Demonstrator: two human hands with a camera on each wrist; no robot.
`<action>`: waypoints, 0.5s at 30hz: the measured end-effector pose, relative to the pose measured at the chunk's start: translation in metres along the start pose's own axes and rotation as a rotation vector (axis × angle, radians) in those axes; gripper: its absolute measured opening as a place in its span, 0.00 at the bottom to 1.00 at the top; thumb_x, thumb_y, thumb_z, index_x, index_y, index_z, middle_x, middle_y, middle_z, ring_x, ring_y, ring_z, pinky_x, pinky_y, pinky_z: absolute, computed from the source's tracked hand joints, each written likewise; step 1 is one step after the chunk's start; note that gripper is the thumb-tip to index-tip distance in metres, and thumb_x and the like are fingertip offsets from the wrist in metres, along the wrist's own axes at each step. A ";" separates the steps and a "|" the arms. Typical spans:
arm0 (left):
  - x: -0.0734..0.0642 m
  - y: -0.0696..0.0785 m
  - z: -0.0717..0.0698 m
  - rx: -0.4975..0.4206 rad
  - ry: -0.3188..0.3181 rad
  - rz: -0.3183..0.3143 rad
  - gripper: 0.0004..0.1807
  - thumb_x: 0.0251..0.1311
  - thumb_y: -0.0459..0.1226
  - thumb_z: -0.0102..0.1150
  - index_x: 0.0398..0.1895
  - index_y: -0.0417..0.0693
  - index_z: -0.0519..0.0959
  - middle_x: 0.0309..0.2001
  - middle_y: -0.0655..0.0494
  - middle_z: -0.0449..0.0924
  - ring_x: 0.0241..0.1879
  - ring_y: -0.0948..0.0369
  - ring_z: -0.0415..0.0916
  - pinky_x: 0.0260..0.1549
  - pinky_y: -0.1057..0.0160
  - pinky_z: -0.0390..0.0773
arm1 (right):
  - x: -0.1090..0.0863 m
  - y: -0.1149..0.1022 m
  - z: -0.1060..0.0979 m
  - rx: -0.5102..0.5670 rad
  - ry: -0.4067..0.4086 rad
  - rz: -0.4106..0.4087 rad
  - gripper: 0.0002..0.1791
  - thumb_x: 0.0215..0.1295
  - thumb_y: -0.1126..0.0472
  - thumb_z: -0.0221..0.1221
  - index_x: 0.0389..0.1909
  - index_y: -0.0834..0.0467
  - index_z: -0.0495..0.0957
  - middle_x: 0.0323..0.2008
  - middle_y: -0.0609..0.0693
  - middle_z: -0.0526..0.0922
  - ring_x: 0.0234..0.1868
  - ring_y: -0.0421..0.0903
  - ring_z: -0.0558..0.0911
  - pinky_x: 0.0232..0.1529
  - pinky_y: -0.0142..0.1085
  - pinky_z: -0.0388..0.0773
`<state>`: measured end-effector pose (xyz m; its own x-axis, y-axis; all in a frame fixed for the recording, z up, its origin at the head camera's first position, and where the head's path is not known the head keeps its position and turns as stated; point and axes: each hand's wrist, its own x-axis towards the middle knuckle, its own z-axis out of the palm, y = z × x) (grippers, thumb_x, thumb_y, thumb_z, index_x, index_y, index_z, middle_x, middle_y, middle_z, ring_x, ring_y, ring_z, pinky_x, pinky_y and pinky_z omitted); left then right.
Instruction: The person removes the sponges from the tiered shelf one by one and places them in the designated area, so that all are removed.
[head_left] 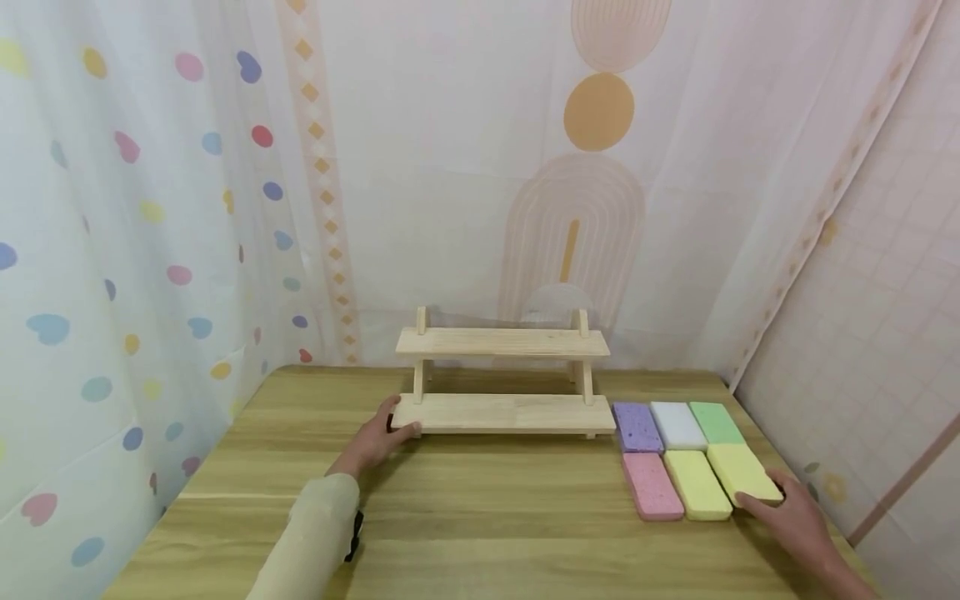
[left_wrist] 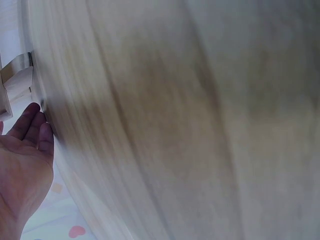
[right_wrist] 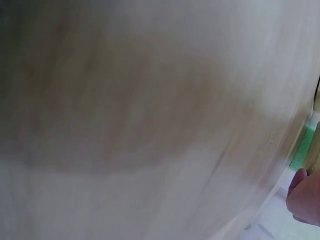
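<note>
A pale two-tier wooden display stand (head_left: 502,411) stands at the back middle of the table. My left hand (head_left: 378,437) holds the left end of its lower board, thumb at the front edge; in the left wrist view, the other fingers (left_wrist: 46,137) are nearly straight. On the right, my right hand (head_left: 798,517) grips the near end of a yellow sponge (head_left: 742,472), thumb on one side and fingers on the other. Beside that sponge lie another yellow sponge (head_left: 697,485) and a pink sponge (head_left: 652,486). Behind them are purple (head_left: 637,427), white (head_left: 678,425) and green (head_left: 716,422) sponges.
The wood-grain table (head_left: 480,517) stretches in front of the stand. A patterned curtain (head_left: 450,167) hangs right behind the stand, with more curtain along the left and right sides. The sponges lie near the table's right edge.
</note>
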<state>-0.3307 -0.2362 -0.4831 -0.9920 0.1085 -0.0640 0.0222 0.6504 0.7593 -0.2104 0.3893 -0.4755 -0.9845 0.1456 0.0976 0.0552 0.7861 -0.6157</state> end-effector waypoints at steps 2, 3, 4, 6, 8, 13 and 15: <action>0.000 -0.001 0.001 0.002 -0.002 -0.002 0.51 0.66 0.63 0.53 0.79 0.47 0.43 0.74 0.28 0.48 0.71 0.33 0.51 0.64 0.35 0.57 | 0.000 0.000 0.000 0.006 -0.026 0.017 0.46 0.67 0.46 0.62 0.64 0.82 0.58 0.56 0.80 0.69 0.53 0.69 0.74 0.49 0.54 0.73; 0.000 -0.001 0.001 0.001 -0.001 -0.003 0.51 0.66 0.63 0.53 0.79 0.47 0.43 0.74 0.28 0.48 0.71 0.33 0.51 0.64 0.35 0.57 | 0.001 0.000 -0.001 0.013 -0.037 0.024 0.47 0.68 0.46 0.61 0.64 0.84 0.55 0.57 0.82 0.67 0.55 0.72 0.72 0.52 0.56 0.71; 0.000 -0.001 0.001 -0.001 0.001 -0.004 0.51 0.66 0.63 0.54 0.79 0.47 0.43 0.74 0.28 0.48 0.71 0.33 0.51 0.64 0.35 0.57 | 0.001 0.000 -0.001 0.021 -0.042 0.027 0.48 0.68 0.47 0.61 0.65 0.85 0.53 0.58 0.83 0.65 0.57 0.73 0.70 0.54 0.59 0.70; 0.000 -0.001 0.002 -0.003 0.003 -0.004 0.51 0.66 0.63 0.54 0.79 0.47 0.44 0.74 0.28 0.48 0.71 0.33 0.51 0.64 0.35 0.57 | 0.002 0.001 -0.002 0.040 -0.052 0.035 0.50 0.69 0.47 0.60 0.65 0.87 0.50 0.58 0.84 0.63 0.59 0.76 0.68 0.56 0.61 0.68; 0.000 -0.001 0.002 -0.002 0.003 -0.002 0.51 0.66 0.63 0.54 0.79 0.47 0.44 0.74 0.28 0.49 0.71 0.33 0.52 0.64 0.35 0.57 | 0.002 0.001 -0.003 0.065 -0.055 0.038 0.50 0.70 0.48 0.59 0.65 0.87 0.47 0.58 0.83 0.62 0.60 0.76 0.67 0.56 0.61 0.68; -0.001 0.002 0.002 0.002 0.002 0.000 0.51 0.66 0.63 0.53 0.79 0.48 0.43 0.74 0.29 0.49 0.71 0.34 0.52 0.64 0.35 0.57 | 0.004 -0.003 -0.005 0.075 -0.037 0.037 0.50 0.71 0.47 0.58 0.67 0.86 0.47 0.59 0.83 0.62 0.61 0.76 0.66 0.56 0.60 0.69; -0.001 0.004 0.002 0.001 0.002 -0.001 0.51 0.66 0.63 0.54 0.79 0.48 0.43 0.75 0.30 0.49 0.71 0.34 0.52 0.64 0.35 0.57 | 0.005 -0.005 -0.005 0.063 -0.020 0.028 0.49 0.71 0.47 0.58 0.66 0.85 0.49 0.59 0.84 0.62 0.60 0.77 0.67 0.56 0.60 0.70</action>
